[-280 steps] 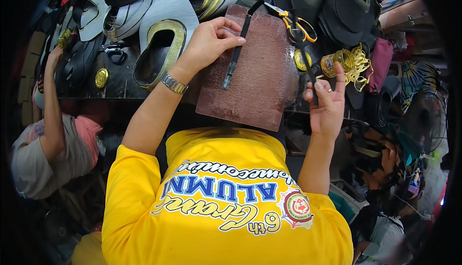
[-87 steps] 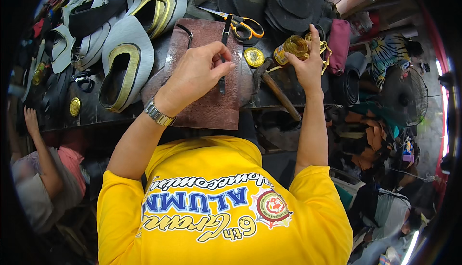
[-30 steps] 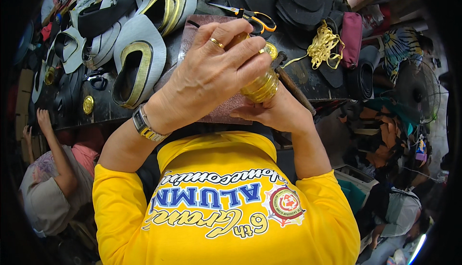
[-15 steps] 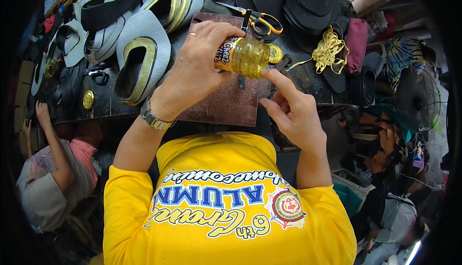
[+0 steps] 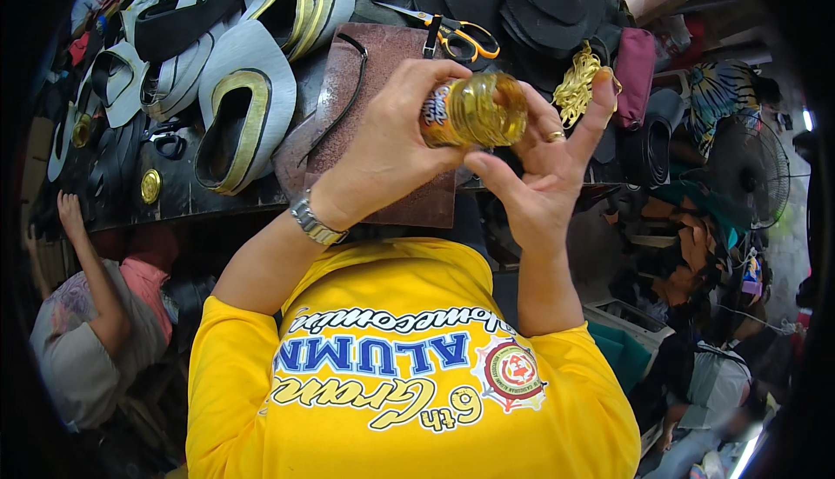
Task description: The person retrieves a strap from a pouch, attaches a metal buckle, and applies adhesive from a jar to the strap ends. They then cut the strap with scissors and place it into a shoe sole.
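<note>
My left hand (image 5: 391, 136) is closed around a small glass jar (image 5: 483, 114) with a printed label and amber-yellow sides. The jar lies tilted on its side, its uncapped mouth toward the right. Close to that mouth is my right hand (image 5: 544, 179), fingers apart, the index finger raised with an amber smear on its tip. Its other fingers are partly behind the jar's rim, and I cannot tell whether they touch it. Under my left hand a reddish-brown board (image 5: 417, 205) bears a thin black strap (image 5: 357, 75).
Orange-handled scissors (image 5: 465, 40) lie beyond the board. Grey-and-gold shoe uppers (image 5: 230, 123) and a gold lid (image 5: 150, 186) are on the left. Stacked black soles (image 5: 557, 1), a yellow cord bundle (image 5: 581, 83) and a maroon pouch (image 5: 633, 75) sit right. Another person (image 5: 96, 322) is at the left.
The jar has moved right and turned its mouth more toward me. My right index finger has come away from the rim and lifted, the hand opening. More of the black strap shows.
</note>
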### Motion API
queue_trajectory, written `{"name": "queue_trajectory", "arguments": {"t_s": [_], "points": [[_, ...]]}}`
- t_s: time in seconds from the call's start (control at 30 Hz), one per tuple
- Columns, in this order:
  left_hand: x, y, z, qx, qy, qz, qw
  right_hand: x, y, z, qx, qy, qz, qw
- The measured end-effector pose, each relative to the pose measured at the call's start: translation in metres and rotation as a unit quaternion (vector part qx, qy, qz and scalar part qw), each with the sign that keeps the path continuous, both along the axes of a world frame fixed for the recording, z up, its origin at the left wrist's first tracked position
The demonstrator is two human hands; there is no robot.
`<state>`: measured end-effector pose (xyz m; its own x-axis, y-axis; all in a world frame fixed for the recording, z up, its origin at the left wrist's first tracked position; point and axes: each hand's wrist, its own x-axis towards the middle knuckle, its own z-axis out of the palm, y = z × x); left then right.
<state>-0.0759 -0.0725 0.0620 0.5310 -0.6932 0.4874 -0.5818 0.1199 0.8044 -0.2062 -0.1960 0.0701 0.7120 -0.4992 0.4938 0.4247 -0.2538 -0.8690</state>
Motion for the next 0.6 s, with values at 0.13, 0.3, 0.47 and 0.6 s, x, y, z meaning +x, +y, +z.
{"name": "queue_trajectory", "arguments": {"t_s": [0.13, 0.3, 0.47, 0.6], "points": [[-0.008, -0.012, -0.005, 0.026, 0.062, -0.031, 0.997, 0.003, -0.006, -0.002, 0.025, -0.017, -0.001, 1.0], [0.022, -0.01, -0.008, 0.068, -0.046, -0.011, 0.997, -0.009, -0.06, 0.017, -0.06, -0.002, -0.143, 0.988], [0.044, -0.01, -0.021, 0.226, -0.093, 0.081, 0.966, 0.012, -0.124, 0.004, -0.17, 0.08, -0.236, 0.953], [0.043, -0.016, -0.035, 0.253, -0.127, 0.091, 0.955, 0.028, -0.141, -0.034, -0.182, 0.117, -0.226, 0.95]]}}
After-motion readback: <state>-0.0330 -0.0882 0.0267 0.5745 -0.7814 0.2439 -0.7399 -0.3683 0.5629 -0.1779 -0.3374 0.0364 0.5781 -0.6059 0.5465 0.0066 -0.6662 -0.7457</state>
